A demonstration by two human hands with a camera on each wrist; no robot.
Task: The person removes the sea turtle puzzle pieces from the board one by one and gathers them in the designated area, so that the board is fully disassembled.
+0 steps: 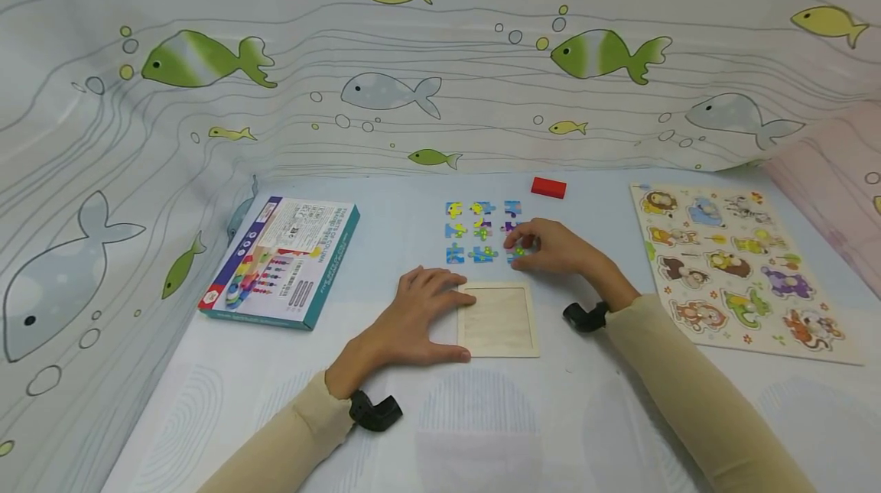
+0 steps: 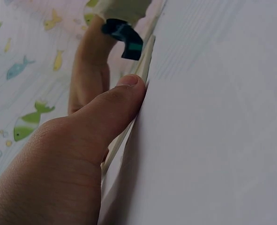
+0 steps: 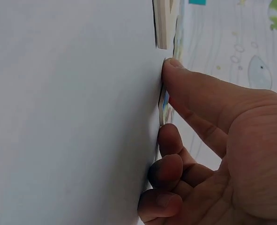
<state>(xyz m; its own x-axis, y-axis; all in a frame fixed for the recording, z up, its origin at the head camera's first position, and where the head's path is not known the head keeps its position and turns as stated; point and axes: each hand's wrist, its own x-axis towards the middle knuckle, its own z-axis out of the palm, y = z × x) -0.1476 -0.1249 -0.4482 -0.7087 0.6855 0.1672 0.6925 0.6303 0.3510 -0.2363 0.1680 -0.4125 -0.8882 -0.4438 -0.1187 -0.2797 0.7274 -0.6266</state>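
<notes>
My left hand (image 1: 416, 319) rests at the left side of a shallow wooden puzzle tray (image 1: 501, 322), its fingers spread. The index finger reaches over the tray's rim, and the thumb (image 2: 115, 105) lies by the near left corner. Beyond the tray, several blue jigsaw pieces (image 1: 484, 253) with yellow, green and purple parts lie apart in rows. At their right column, my right hand (image 1: 559, 250) has thumb and fingertips at opposite edges of a jigsaw piece (image 3: 163, 110), pinching it low against the table. The fingers partly hide that piece.
A flat boxed toy (image 1: 292, 260) lies at the left. Behind the pieces sits a red block (image 1: 548, 187). An animal puzzle board (image 1: 739, 267) covers part of the right side. A fish-patterned curtain (image 1: 468, 42) rises behind the table.
</notes>
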